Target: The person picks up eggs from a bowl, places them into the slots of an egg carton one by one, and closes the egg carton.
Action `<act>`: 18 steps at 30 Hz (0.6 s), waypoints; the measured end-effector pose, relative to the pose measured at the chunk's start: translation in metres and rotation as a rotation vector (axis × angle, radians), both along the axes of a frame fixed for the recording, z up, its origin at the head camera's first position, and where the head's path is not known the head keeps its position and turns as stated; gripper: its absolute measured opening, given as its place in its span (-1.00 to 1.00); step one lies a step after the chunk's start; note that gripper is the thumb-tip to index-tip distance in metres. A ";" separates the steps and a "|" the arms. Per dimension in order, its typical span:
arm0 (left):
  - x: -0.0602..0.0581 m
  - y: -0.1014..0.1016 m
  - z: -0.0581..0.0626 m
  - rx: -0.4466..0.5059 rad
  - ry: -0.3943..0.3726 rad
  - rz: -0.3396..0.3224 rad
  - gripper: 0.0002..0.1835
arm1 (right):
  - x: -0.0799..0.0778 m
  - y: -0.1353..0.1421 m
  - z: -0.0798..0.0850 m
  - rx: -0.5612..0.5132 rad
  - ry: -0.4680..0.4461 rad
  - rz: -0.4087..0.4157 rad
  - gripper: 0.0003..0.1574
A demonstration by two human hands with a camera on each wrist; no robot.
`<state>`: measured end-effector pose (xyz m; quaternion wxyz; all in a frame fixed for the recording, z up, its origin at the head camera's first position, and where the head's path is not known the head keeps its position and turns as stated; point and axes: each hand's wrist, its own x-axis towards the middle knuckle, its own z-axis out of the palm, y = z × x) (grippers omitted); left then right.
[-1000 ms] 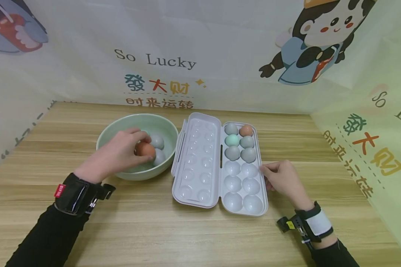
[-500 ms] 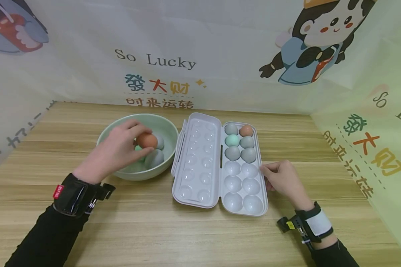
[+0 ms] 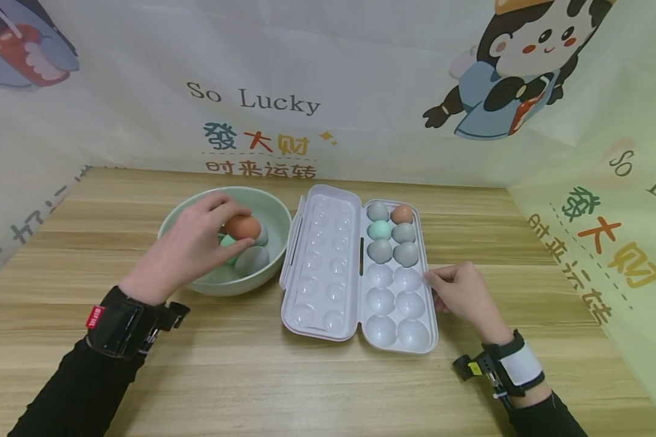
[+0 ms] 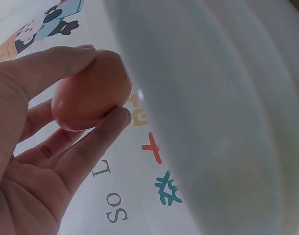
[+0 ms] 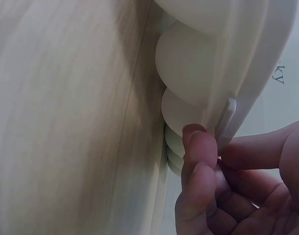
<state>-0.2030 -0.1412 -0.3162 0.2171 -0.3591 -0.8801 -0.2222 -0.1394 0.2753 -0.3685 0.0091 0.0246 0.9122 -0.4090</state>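
A brown egg (image 3: 243, 227) is the thing in hand, set over the pale green bowl (image 3: 276, 209), toward 2 o'clock of the bowl's middle as the head camera sees it. The person's left hand (image 3: 194, 243) holds it, thumb on one side and fingertips on the other; the left wrist view shows the same hold, with the egg beside the rim. Whether the egg touches those below cannot be told. In the bowl, a grey egg (image 3: 251, 261) lies toward 4 o'clock, a mint egg (image 3: 228, 241) near the middle, partly hidden by the hand, and another grey one behind the held egg, toward 3 o'clock.

At the bowl's 3 o'clock lies a white egg carton (image 3: 359, 303), its lid (image 3: 325, 267) laid back toward 9 o'clock. Six eggs fill the three rows nearest 12 o'clock: four grey, one brown, one mint. Three more rows of round cups (image 3: 381, 300) run toward 6 o'clock.

The right hand (image 3: 461, 297) pinches the tray's edge at 3 o'clock between thumb and fingertips, just beside a small tab.

All rests on a wood-grain tabletop (image 3: 284, 388). Beyond it, toward 12 o'clock, hangs a white backdrop (image 3: 372, 139), with "So Lucky" lettering and a cartoon figure (image 3: 519, 79) at 2 o'clock.
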 end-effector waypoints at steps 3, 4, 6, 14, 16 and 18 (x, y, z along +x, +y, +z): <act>0.001 0.001 0.000 0.005 0.010 -0.005 -0.57 | -0.001 0.000 -0.001 -0.001 0.001 -0.002 -0.71; 0.001 0.002 0.000 0.009 0.014 -0.009 -0.57 | -0.001 0.000 -0.001 -0.001 0.000 -0.002 -0.71; 0.001 0.003 0.000 0.015 0.024 -0.015 -0.58 | -0.001 0.000 -0.002 -0.002 0.002 -0.003 -0.71; 0.005 0.006 0.002 0.027 0.046 -0.034 -0.56 | -0.001 0.001 -0.002 -0.003 0.006 0.000 -0.72; 0.006 0.007 0.003 0.030 0.048 -0.034 -0.56 | -0.001 0.001 -0.002 -0.004 0.007 0.001 -0.72; 0.006 0.007 0.003 0.033 0.053 -0.032 -0.55 | -0.001 0.001 -0.003 -0.006 0.007 0.002 -0.72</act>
